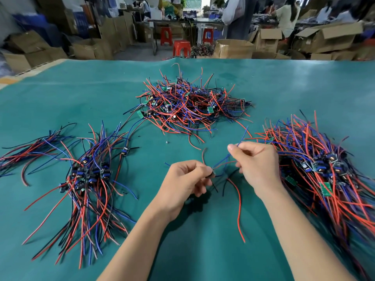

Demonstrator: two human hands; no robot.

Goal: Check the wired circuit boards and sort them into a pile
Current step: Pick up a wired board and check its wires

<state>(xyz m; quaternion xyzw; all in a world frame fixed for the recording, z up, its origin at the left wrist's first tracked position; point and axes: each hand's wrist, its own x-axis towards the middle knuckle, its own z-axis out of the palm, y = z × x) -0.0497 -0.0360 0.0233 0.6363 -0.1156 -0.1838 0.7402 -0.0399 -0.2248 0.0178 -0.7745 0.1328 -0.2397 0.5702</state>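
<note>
Above the middle of the green table (60,94), nearer its front edge, the left hand (182,183) pinches a small wired circuit board (213,175) in a tight grip. The right hand (257,165) grips the board's blue wire (242,136) between thumb and fingers. A tangled heap (188,102) lies toward the far edge, a combed pile (89,177) by the left edge, another pile (316,165) by the right edge.

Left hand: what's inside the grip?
The left hand pinches a small wired circuit board; only its edge shows past the fingertips. Red, blue and black wires fan out. The board's face is covered by the fingers.
</note>
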